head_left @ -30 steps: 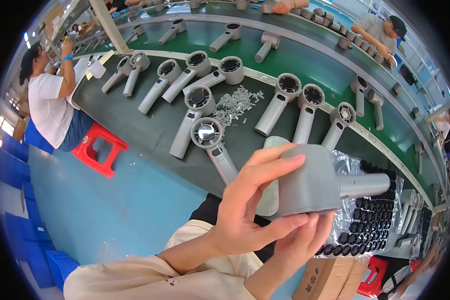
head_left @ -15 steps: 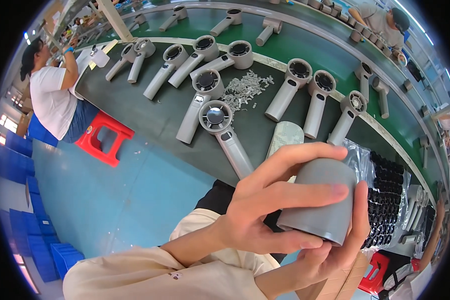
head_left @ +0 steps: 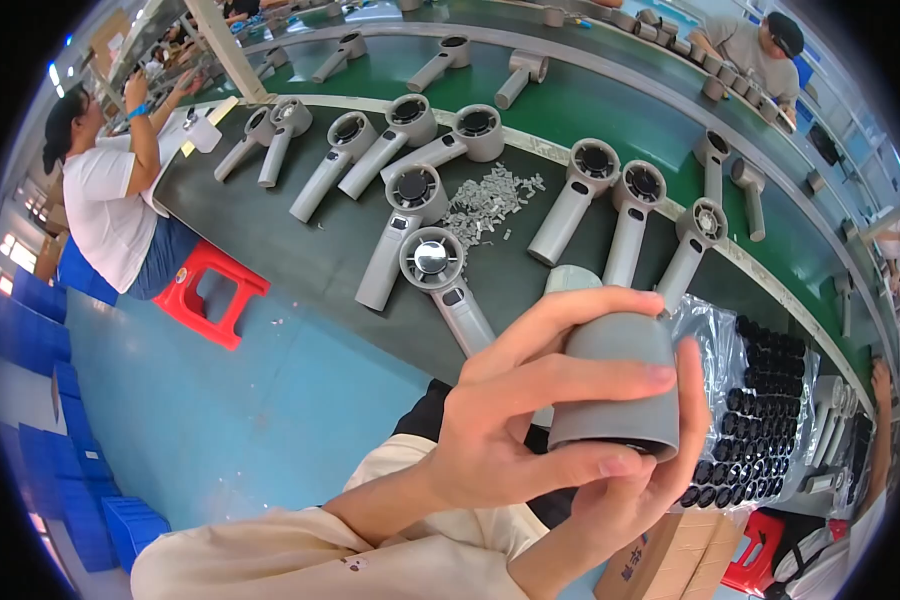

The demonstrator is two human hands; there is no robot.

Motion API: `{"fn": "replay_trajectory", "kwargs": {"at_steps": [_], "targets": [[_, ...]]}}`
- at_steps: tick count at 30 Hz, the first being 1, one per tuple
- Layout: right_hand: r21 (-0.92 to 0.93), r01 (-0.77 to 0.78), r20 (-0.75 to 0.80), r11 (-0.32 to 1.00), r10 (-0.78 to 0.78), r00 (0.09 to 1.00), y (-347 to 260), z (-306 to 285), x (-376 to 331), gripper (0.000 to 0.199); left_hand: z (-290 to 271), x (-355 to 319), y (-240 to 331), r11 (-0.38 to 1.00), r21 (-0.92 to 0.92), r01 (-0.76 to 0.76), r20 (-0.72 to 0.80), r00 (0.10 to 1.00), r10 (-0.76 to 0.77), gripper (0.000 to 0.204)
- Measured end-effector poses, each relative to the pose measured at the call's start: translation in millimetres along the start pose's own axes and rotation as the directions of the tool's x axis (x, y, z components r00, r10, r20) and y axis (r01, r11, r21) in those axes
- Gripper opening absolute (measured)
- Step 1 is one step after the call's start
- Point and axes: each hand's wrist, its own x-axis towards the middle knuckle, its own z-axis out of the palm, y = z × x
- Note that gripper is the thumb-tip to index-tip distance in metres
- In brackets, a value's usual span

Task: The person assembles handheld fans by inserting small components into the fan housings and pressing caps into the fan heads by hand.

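Both my hands wrap a grey, cup-shaped fan housing (head_left: 625,342), held above the table's near edge. My left hand (head_left: 515,420) is closed over its left side, fingers across the front and thumb along the lower rim. Against the right side and underneath, my right hand (head_left: 655,500) grips it. A dark inside shows at the lower rim; whether a handle is attached is hidden. Just beyond my left hand lies a grey handheld fan (head_left: 462,315) with a shiny round centre. Past my fingers, another fan (head_left: 625,240) lies beside a pale, rounded piece (head_left: 572,279).
Several more handheld fans (head_left: 400,215) lie across the dark table (head_left: 260,215), around a heap of small pale parts (head_left: 495,200). At right, black round parts (head_left: 750,440) sit on clear plastic above a cardboard box (head_left: 670,560). Beyond runs a green conveyor (head_left: 610,105). A person (head_left: 110,195) sits left.
My hands and the housing have shifted slightly left in view, and the housing has turned more upright. More of the black parts and cardboard box now shows.
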Motion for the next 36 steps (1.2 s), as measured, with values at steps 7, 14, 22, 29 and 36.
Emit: {"fn": "replay_trajectory", "kwargs": {"at_steps": [7,14,22,29,36], "targets": [[0.199,-0.365,0.386,0.910,0.269,0.882,-4.6,-23.7,5.0,0.095,-25.0,37.4,31.9,0.998,-0.023,0.063,-0.263,0.962,-0.066,0.022],[0.107,-0.369,0.352,0.923,0.312,0.882,10.9,-7.6,-12.5,0.062,-54.2,22.4,60.9,0.979,-0.128,0.159,-0.475,0.857,-0.201,0.024],[0.021,-0.428,0.437,0.904,0.377,0.817,-0.2,18.8,-28.0,0.060,-79.6,7.4,78.6,0.953,-0.084,0.291,-0.348,0.888,-0.302,0.038],[0.134,-0.435,0.438,0.890,0.341,0.832,-1.1,8.2,-20.6,0.053,-71.6,-4.8,81.7,0.915,-0.084,0.395,-0.213,0.890,-0.403,0.051],[0.258,-0.023,0.128,0.966,-0.011,0.992,-2.6,-7.6,-25.7,0.064,-17.5,-38.3,63.4,0.780,-0.279,0.561,0.091,0.824,-0.560,0.065]]}}
